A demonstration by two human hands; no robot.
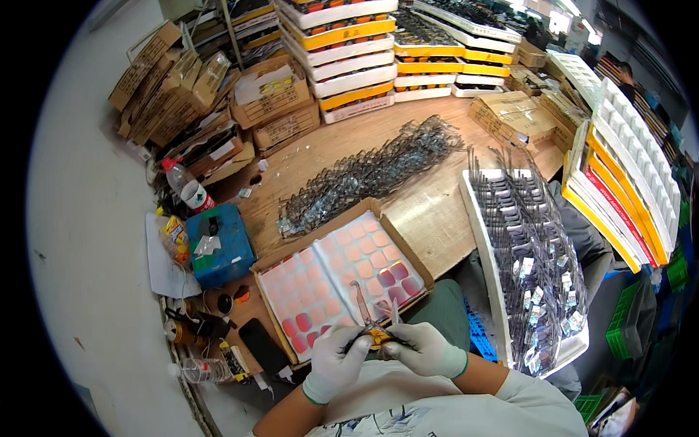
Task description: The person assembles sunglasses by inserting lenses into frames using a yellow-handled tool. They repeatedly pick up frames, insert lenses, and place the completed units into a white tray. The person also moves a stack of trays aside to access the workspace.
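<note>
Close to my body, both hands wear white gloves with green cuffs. My left hand (pixel 336 365) and my right hand (pixel 426 350) are closed on a pair of glasses (pixel 378 336), one at each side. Its front looks dark, with an amber-coloured patch between my fingers. A slim temple arm (pixel 360 300) sticks up from it, and a second thin pointed piece rises beside my right fingers. My fingertips hide most of the front. Just beyond lies an open cardboard box (pixel 429 275) with rows of lenses (pixel 335 266), mostly pale pink under a translucent cover, several deeper red.
A long pile of dark glasses frames (pixel 364 175) lies across the table. To the right, a white foam tray (pixel 477 218) holds more frames. At left stand a blue box (pixel 226 247), a bottle (pixel 188 186) and a black phone (pixel 263 345). Stacked trays (pixel 353 69) rise behind.
</note>
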